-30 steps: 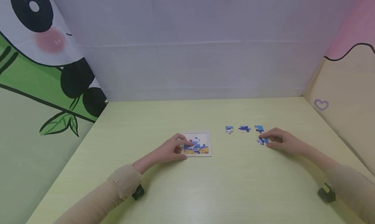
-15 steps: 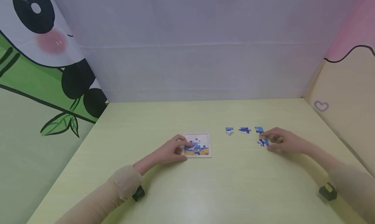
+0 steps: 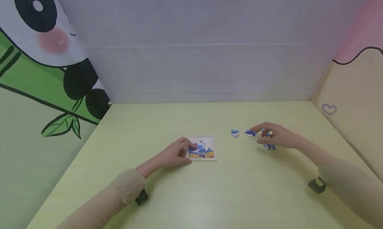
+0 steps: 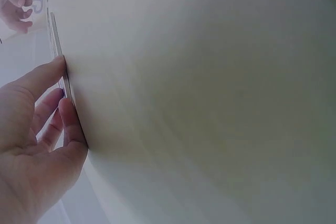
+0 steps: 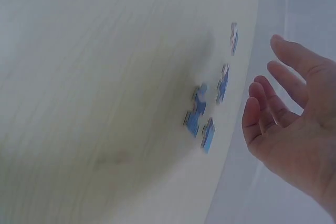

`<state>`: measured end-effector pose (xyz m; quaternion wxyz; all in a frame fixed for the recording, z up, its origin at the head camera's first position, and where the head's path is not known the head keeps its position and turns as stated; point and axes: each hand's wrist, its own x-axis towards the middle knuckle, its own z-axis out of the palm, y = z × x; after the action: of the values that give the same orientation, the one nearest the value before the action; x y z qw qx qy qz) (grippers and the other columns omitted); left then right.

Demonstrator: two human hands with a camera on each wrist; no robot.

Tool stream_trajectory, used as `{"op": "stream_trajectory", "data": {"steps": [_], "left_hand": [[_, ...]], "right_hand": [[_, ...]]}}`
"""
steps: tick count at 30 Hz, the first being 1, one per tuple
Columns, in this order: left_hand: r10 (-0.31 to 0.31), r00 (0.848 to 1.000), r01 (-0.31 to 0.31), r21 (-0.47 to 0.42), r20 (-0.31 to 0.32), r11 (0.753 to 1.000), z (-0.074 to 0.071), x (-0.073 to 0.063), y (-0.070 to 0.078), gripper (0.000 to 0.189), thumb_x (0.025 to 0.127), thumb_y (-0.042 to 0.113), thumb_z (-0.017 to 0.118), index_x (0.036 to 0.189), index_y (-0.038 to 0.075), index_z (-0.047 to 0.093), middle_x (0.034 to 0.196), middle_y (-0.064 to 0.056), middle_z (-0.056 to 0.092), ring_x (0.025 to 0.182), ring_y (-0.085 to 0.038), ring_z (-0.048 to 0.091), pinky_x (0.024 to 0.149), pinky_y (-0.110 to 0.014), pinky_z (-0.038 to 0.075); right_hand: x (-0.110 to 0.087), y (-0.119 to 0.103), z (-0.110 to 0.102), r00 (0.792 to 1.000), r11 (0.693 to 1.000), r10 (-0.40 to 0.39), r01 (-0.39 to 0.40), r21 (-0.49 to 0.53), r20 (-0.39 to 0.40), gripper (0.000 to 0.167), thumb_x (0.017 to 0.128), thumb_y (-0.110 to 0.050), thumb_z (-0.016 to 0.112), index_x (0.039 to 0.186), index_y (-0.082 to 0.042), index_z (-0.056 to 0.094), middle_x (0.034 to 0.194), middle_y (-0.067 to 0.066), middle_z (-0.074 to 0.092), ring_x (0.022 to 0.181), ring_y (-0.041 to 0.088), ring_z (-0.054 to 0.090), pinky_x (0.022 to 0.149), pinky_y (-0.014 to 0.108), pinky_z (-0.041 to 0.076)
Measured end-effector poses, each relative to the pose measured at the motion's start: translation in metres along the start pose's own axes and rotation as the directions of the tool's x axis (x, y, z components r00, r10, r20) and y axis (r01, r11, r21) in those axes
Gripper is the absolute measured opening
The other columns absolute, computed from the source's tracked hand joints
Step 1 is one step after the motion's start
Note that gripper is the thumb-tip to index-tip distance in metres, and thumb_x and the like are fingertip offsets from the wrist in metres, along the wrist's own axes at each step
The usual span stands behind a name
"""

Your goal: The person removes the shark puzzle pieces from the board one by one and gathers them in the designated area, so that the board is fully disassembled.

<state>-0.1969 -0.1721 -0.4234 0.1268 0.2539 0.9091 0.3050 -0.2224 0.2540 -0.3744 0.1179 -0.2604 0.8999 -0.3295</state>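
A small square jigsaw puzzle (image 3: pixel 206 152) in a white frame, with a blue and yellow sea picture partly laid in, lies on the table. My left hand (image 3: pixel 175 152) holds its left side, thumb at the near corner and a finger over the picture. In the left wrist view that hand (image 4: pixel 42 129) has its fingertips along the thin frame edge. My right hand (image 3: pixel 276 135) hovers over loose blue jigsaw pieces, fingers apart and slightly bent, holding nothing. One piece (image 3: pixel 250 133) is by its fingertips; another (image 3: pixel 269 147) lies below the hand. The right wrist view shows the hand (image 5: pixel 294 103) raised above the pieces.
Left of the right hand lies one more loose piece (image 3: pixel 235 133). A pale yellow table (image 3: pixel 191 195) meets a plain light cloth (image 3: pixel 191 69) at the back. Printed panels with cartoon figures stand at left and right.
My right hand has moved left and slightly away from me, from the rightmost pieces toward the middle one. My left hand stays on the puzzle.
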Motion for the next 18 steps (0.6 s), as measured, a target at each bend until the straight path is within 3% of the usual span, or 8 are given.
{"op": "stream_trajectory", "data": {"steps": [11, 18], "left_hand": [[0.003, 1.000, -0.003, -0.015, 0.010, 1.000, -0.002, 0.000, 0.001, 0.043, 0.087, 0.016, 0.075, 0.129, 0.018, 0.065, 0.133, -0.005, 0.052, 0.093, -0.010, 0.057, 0.083, -0.021, 0.050], [-0.004, 1.000, 0.004, -0.007, 0.011, 1.000, -0.002, 0.001, -0.001, 0.044, 0.088, 0.015, 0.074, 0.131, 0.017, 0.065, 0.134, -0.005, 0.051, 0.092, -0.011, 0.057, 0.083, -0.020, 0.049]], "right_hand": [[0.056, -0.035, 0.040, 0.998, 0.997, -0.055, 0.056, 0.052, -0.017, 0.055, 0.091, -0.026, 0.072, 0.140, -0.010, 0.054, 0.136, 0.012, 0.058, 0.110, 0.024, 0.057, 0.087, 0.032, 0.050], [0.085, -0.054, 0.072, 0.995, 0.996, -0.084, 0.085, 0.021, -0.062, 0.062, 0.088, -0.025, 0.074, 0.144, -0.013, 0.050, 0.133, 0.012, 0.059, 0.113, 0.028, 0.058, 0.089, 0.038, 0.050]]}}
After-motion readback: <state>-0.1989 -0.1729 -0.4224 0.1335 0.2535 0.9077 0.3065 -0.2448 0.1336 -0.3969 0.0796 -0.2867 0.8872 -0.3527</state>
